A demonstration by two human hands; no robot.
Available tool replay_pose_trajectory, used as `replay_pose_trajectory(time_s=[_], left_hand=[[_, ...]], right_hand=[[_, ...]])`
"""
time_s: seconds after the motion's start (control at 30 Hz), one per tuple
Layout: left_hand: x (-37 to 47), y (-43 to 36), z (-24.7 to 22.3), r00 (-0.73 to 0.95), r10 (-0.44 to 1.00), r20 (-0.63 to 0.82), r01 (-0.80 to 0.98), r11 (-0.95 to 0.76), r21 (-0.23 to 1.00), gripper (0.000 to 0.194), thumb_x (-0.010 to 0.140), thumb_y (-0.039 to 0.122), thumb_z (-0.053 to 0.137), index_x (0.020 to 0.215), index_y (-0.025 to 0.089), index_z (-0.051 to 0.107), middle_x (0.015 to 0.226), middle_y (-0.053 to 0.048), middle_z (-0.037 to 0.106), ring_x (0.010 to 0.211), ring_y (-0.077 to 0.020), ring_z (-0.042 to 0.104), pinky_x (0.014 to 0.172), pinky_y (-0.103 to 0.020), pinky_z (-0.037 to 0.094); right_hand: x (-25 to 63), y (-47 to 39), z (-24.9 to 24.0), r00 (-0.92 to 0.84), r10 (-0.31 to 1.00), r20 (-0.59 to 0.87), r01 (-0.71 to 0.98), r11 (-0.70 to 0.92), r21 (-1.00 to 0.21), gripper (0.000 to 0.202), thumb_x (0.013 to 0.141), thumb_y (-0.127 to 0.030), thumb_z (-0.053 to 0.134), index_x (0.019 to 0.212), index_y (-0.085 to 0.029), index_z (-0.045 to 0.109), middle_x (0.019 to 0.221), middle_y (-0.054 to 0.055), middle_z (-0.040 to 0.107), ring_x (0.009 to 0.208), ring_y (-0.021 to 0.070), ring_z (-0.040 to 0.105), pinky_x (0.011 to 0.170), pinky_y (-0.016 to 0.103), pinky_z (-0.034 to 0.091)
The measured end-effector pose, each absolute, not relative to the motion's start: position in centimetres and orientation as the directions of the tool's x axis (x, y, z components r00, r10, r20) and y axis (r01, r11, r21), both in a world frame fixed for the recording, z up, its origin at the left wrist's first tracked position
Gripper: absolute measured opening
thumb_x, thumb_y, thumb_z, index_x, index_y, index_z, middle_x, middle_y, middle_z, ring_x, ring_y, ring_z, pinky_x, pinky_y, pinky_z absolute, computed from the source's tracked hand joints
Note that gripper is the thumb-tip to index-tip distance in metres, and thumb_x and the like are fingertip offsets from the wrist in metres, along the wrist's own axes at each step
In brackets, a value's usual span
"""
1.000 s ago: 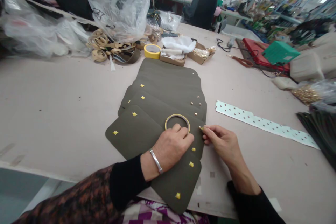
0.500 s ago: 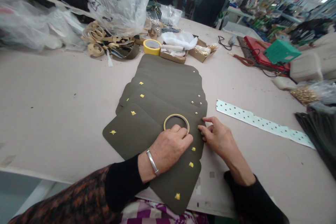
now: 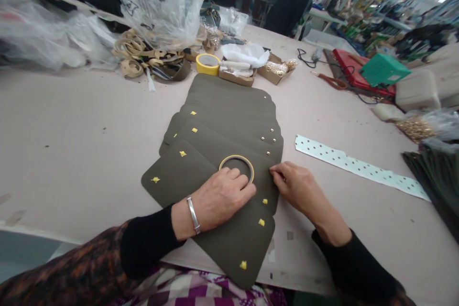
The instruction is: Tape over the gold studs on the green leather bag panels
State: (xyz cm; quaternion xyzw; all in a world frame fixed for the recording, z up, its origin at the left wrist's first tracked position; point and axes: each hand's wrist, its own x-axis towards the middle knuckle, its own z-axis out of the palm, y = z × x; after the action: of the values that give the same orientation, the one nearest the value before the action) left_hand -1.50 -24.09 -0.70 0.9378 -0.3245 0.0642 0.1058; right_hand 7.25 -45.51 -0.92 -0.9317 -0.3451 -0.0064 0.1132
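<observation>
Several olive-green leather panels (image 3: 229,119) lie fanned out in an overlapping row on the pale table (image 3: 71,138). Small yellow tape squares mark their left side and gold studs dot their right side. My left hand (image 3: 218,196) rests palm-down on the near panels, its fingertips on a thin yellow tape ring (image 3: 236,166) lying flat there. My right hand (image 3: 296,184) presses its fingertips at the right edge of the same panel, pinched together; whether it holds anything is hidden.
A white dotted paper strip (image 3: 358,168) lies to the right. At the back are a yellow tape roll (image 3: 208,63), cardboard boxes of gold hardware (image 3: 276,71), strap coils (image 3: 136,57), plastic bags (image 3: 161,0). A red case and green box (image 3: 383,69) sit far right. A person sits beyond the table.
My right hand moved left from beside the panel onto its right edge and lowered its fingers. My left hand and the tape ring slid slightly left.
</observation>
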Motion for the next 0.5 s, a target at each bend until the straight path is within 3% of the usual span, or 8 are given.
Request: replay_pose_trajectory(time_s=[0.17, 0.3, 0.5], left_hand=[[-0.9, -23.5, -1.9, 0.747, -0.611, 0.263, -0.646, -0.761, 0.066, 0.012, 0.095, 0.027, 0.045, 0.090, 0.018, 0.052, 0.080, -0.004, 0.053, 0.074, -0.0201, 0.047, 0.065, -0.034, 0.040], [-0.6, -23.6, -2.7, 0.699, -0.648, 0.304, -0.683, -0.730, 0.013, 0.011, 0.096, 0.024, 0.044, 0.089, 0.017, 0.050, 0.077, -0.003, 0.053, 0.069, -0.0176, 0.050, 0.057, -0.030, 0.038], [-0.7, -23.6, -1.5, 0.673, -0.666, 0.322, -0.689, -0.723, -0.054, 0.009, 0.096, 0.019, 0.040, 0.094, 0.017, 0.049, 0.077, -0.001, 0.054, 0.063, -0.0148, 0.052, 0.052, -0.027, 0.040]], right_hand=[[7.7, -45.1, -0.7, 0.881, 0.471, -0.029, 0.442, -0.846, -0.299, 0.017, 0.084, -0.024, 0.053, 0.079, -0.021, 0.069, 0.074, 0.003, 0.069, 0.066, 0.0180, 0.065, 0.061, 0.029, 0.045], [7.4, -45.7, -1.2, 0.896, 0.437, 0.085, 0.442, -0.855, -0.269, 0.018, 0.082, -0.032, 0.056, 0.091, -0.018, 0.066, 0.083, 0.006, 0.065, 0.067, 0.0176, 0.063, 0.062, 0.030, 0.046], [7.3, -46.1, -1.4, 0.944, 0.318, 0.083, 0.321, -0.838, -0.442, 0.031, 0.077, -0.036, 0.064, 0.102, -0.017, 0.061, 0.073, 0.001, 0.065, 0.064, 0.0178, 0.062, 0.058, 0.030, 0.046]])
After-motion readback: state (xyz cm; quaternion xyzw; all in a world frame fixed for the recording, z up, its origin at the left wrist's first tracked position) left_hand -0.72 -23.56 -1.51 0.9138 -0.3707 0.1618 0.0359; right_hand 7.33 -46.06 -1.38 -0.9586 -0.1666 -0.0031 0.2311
